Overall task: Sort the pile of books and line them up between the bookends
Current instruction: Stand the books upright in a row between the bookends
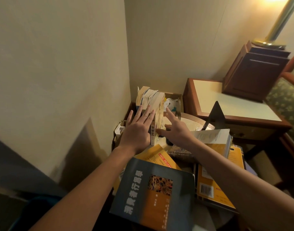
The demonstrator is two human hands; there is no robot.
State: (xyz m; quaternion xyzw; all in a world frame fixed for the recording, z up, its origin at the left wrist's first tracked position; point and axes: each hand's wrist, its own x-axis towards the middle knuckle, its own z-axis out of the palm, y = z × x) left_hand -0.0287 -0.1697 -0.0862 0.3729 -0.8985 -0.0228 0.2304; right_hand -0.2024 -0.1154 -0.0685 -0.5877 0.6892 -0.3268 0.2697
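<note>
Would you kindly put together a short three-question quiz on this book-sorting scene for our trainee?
1. True or false: the left hand lies with straight fingers on the upright books.
2. Which book lies flat nearest the camera? A) the blue-and-orange book B) a red one C) a green one
3. Fill in: the black bookend is shaped like a ____.
Key: 1 true; 2 A; 3 triangle.

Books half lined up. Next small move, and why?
Probably brace the upright books with the left hand and reach the right hand to the pile: the row fans loosely, many books lie flat, and the black bookend stands apart.
</note>
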